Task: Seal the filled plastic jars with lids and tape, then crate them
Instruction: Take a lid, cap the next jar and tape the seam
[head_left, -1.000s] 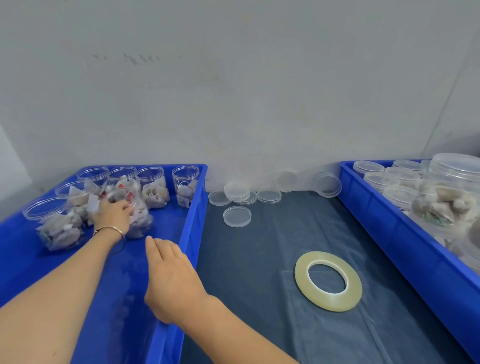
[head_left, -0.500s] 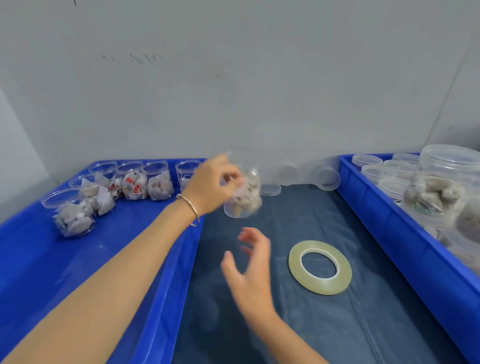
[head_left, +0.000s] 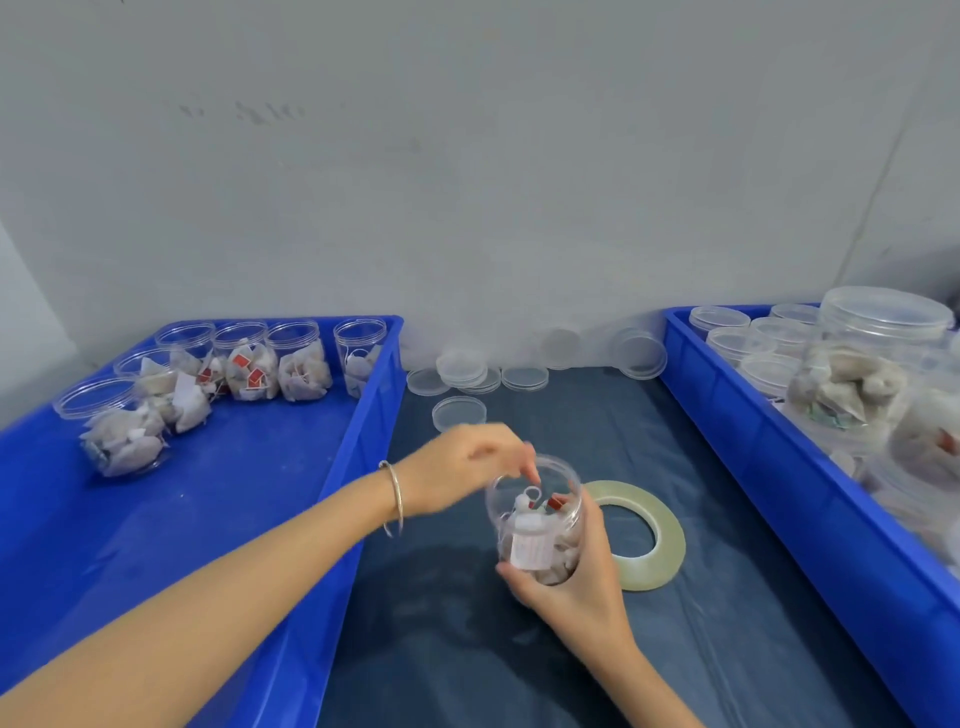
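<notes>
My right hand (head_left: 579, 590) grips a clear plastic jar (head_left: 535, 530) of tea bags from below and beside, holding it tilted and lidless over the dark mat. My left hand (head_left: 462, 460) hovers at the jar's mouth with fingertips dipped inside among the bags; blur hides whether they pinch anything. A roll of clear tape (head_left: 662, 551) lies flat on the mat just right of the jar. Loose clear lids (head_left: 460, 413) lie at the back of the mat.
The blue crate on the left (head_left: 363, 441) holds several open filled jars (head_left: 298, 364) along its far side. The blue crate on the right (head_left: 769, 457) holds several lidded jars (head_left: 857, 374). More lids (head_left: 639, 353) lean against the grey wall.
My left hand lifted a filled jar out of the left crate and carried it right to the mat. My right hand took hold of it; the left fingers now reach into its mouth.
</notes>
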